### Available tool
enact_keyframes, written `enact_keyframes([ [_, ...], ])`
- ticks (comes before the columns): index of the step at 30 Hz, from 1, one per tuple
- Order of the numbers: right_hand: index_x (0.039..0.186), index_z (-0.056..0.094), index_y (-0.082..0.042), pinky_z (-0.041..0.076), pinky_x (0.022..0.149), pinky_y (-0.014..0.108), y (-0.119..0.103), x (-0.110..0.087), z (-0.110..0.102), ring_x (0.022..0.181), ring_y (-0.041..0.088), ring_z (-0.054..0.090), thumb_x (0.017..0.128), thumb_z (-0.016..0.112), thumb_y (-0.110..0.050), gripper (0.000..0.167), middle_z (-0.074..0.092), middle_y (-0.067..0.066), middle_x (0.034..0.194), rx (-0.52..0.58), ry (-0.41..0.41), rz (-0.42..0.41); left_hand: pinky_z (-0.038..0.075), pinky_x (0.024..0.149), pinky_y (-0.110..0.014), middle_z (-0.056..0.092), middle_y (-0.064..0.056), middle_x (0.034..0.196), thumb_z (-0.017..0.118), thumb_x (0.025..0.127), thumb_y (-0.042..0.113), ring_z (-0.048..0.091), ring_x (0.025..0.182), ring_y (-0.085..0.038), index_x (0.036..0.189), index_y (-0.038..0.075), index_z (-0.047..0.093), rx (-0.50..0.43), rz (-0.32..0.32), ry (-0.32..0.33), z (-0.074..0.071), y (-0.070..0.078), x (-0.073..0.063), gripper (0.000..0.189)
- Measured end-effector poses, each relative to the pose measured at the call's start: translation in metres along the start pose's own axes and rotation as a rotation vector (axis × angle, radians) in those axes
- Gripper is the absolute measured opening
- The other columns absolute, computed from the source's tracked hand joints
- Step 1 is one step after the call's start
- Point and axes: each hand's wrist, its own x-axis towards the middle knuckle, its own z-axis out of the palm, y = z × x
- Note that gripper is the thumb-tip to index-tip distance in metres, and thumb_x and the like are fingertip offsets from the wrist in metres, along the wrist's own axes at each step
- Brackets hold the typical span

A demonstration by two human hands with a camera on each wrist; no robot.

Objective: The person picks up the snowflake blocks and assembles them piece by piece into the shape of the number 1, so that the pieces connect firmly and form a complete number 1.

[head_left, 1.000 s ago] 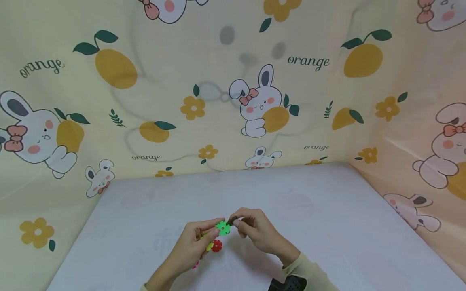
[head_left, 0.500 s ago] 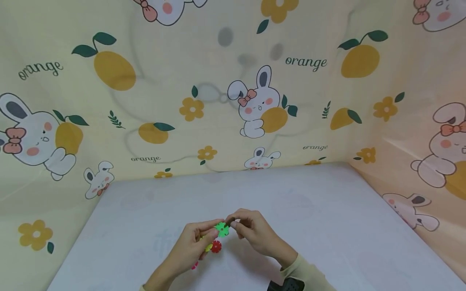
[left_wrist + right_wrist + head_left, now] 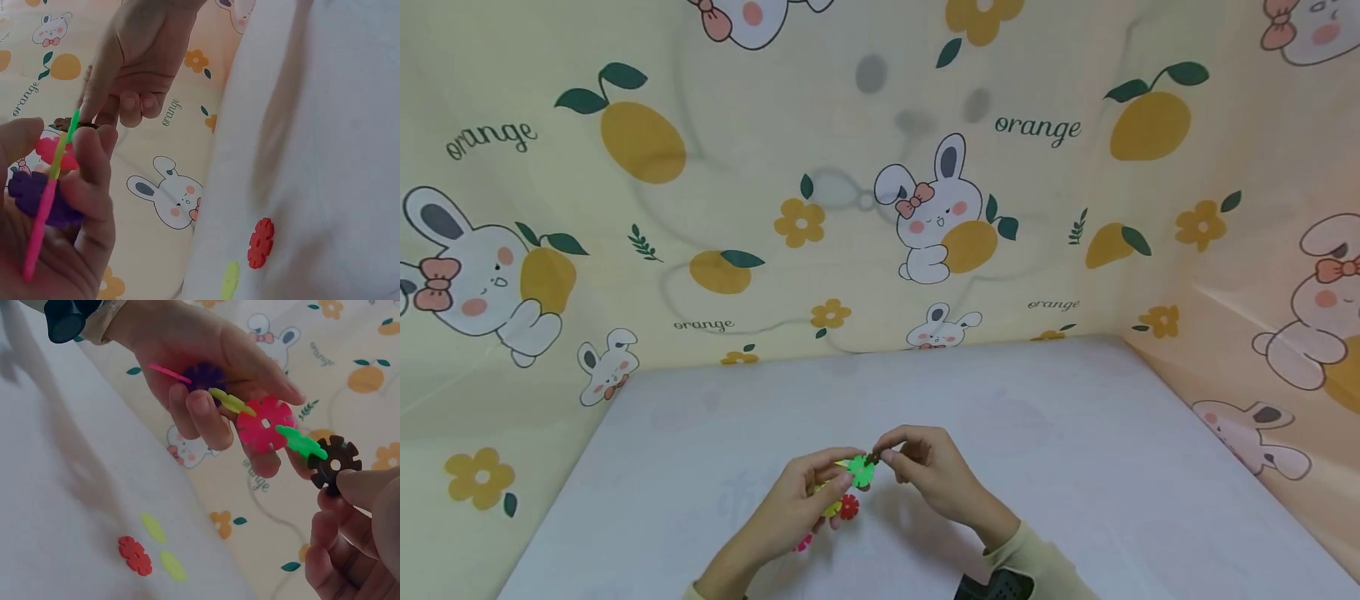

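Note:
In the head view my left hand (image 3: pixel 786 508) grips a chain of slotted plastic snowflake discs, held above the table. Along it in the right wrist view run a thin pink disc (image 3: pixel 169 372), a purple disc (image 3: pixel 205 376), a yellow disc (image 3: pixel 231 401), a bright pink disc (image 3: pixel 265 423) and a green disc (image 3: pixel 302 442). A brown disc (image 3: pixel 335 464) meets the green one's edge; how deep their slots engage I cannot tell. Thumb and fingers of my right hand (image 3: pixel 936 475) pinch the brown disc. Left-hand fingers partly cover the purple disc (image 3: pixel 47 200) in the left wrist view.
A red disc (image 3: pixel 135 555) lies on the white table (image 3: pixel 1037 500) below the hands, beside two yellow discs, one nearer (image 3: pixel 172 565) and one farther (image 3: pixel 154 527). Behind the table hangs a printed cloth (image 3: pixel 865 250) with rabbits and oranges.
The brown disc sits slightly closer to the green disc, and my right-hand fingers have shifted a little on it. My left hand keeps its hold on the chain, nearly still.

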Motion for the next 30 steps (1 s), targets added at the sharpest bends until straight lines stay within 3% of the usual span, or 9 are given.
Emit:
enact_keyframes([
  [7, 0.107, 0.070, -0.002, 0.043, 0.056, 0.020, 0.001, 0.000, 0.005, 0.061, 0.002, 0.049, 0.101, 0.060, -0.008, 0.013, 0.071, 0.021, 0.099, 0.035, 0.008, -0.022, 0.043, 0.048, -0.016, 0.071, -0.006, 0.096, 0.052, 0.107, 0.027, 0.052, 0.055, -0.006, 0.143, 0.009, 0.050, -0.056, -0.017, -0.053, 0.007, -0.005, 0.002, 0.041],
  [13, 0.106, 0.069, 0.002, 0.044, 0.056, 0.020, 0.002, 0.000, 0.009, 0.060, 0.001, 0.049, 0.100, 0.060, -0.007, 0.013, 0.070, 0.024, 0.098, 0.072, 0.017, -0.033, 0.047, 0.052, -0.017, 0.070, -0.015, 0.098, 0.049, 0.108, 0.028, 0.054, 0.057, -0.006, 0.144, 0.009, 0.050, -0.090, -0.042, -0.078, 0.007, -0.006, 0.001, 0.041],
  [19, 0.106, 0.069, 0.002, 0.044, 0.056, 0.019, 0.004, -0.001, 0.012, 0.060, 0.001, 0.048, 0.100, 0.060, -0.006, 0.014, 0.069, 0.024, 0.096, 0.095, 0.012, -0.031, 0.048, 0.055, -0.018, 0.070, -0.006, 0.097, 0.049, 0.107, 0.030, 0.056, 0.059, -0.006, 0.143, 0.008, 0.050, -0.101, -0.077, -0.122, 0.006, -0.004, 0.000, 0.042],
  [26, 0.106, 0.069, 0.005, 0.046, 0.058, 0.019, 0.002, 0.000, 0.015, 0.060, 0.002, 0.051, 0.100, 0.060, -0.005, 0.015, 0.068, 0.027, 0.097, 0.112, 0.019, -0.006, 0.048, 0.055, -0.018, 0.069, -0.021, 0.103, 0.047, 0.108, 0.031, 0.056, 0.061, -0.006, 0.145, 0.008, 0.046, -0.082, -0.049, -0.131, 0.003, -0.004, 0.000, 0.043],
  [30, 0.106, 0.069, 0.004, 0.045, 0.058, 0.019, -0.001, -0.001, 0.018, 0.060, 0.002, 0.051, 0.099, 0.061, -0.006, 0.014, 0.068, 0.027, 0.098, 0.106, 0.031, 0.005, 0.044, 0.054, -0.018, 0.070, -0.009, 0.095, 0.047, 0.109, 0.030, 0.053, 0.059, -0.006, 0.135, 0.009, 0.048, -0.077, -0.034, -0.089, 0.002, -0.005, 0.001, 0.034],
])
